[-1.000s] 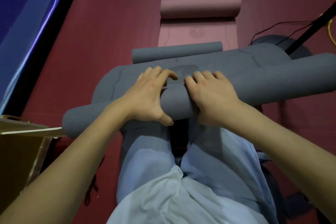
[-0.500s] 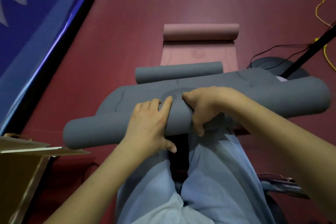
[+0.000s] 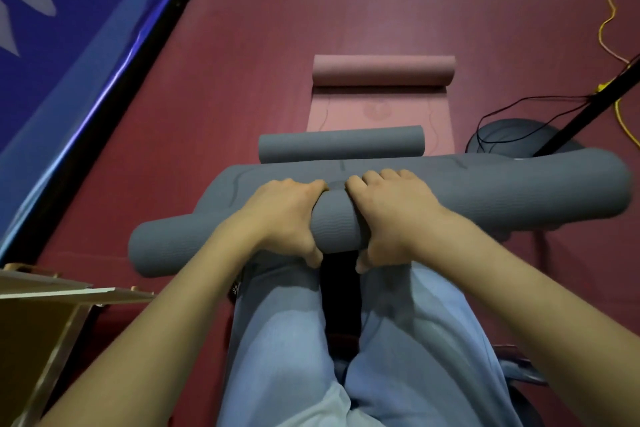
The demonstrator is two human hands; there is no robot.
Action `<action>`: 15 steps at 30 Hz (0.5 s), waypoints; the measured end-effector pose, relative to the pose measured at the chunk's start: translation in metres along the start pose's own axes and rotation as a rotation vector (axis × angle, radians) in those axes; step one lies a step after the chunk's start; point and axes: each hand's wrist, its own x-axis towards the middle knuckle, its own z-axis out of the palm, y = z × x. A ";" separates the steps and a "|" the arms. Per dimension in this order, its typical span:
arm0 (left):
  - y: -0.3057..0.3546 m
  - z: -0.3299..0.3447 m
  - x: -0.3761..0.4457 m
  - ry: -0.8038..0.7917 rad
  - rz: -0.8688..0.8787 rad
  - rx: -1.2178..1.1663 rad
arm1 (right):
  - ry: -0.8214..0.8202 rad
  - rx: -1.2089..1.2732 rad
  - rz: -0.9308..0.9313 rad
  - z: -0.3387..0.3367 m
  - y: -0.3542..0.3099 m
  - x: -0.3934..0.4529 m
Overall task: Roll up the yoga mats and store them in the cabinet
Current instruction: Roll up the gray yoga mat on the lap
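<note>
Here, both the left hand (image 3: 282, 215) and right hand (image 3: 388, 215) clamp the near grey mat roll (image 3: 485, 194) above the knees, a smaller grey roll (image 3: 341, 144) and pink mat (image 3: 382, 70) lie beyond, and the left banner (image 3: 52, 10) lettering is unreadable.

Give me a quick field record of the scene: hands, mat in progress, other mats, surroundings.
left hand: grips the grey roll, fingers curled over its top
right hand: grips the same roll beside the left
grey roll: thick, lying across the person's knees, flat tail not yet rolled
small grey roll: lies just beyond, on the floor
pink mat: partly rolled, far end coiled
wooden board: near left
cables: yellow and black, far right
</note>
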 end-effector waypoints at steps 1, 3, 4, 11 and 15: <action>-0.002 -0.004 0.003 -0.024 -0.002 -0.032 | 0.040 -0.040 0.021 0.004 -0.004 0.000; -0.005 -0.009 0.011 -0.068 -0.003 -0.068 | 0.124 -0.088 0.044 0.014 -0.008 0.002; -0.005 -0.012 0.015 -0.087 0.001 -0.078 | 0.163 -0.099 0.051 0.019 -0.007 0.005; -0.013 -0.002 0.025 -0.020 0.007 -0.159 | 0.198 -0.073 0.026 0.014 0.008 0.024; -0.021 0.006 0.019 0.158 0.029 -0.295 | 0.122 -0.082 -0.006 0.007 0.014 0.034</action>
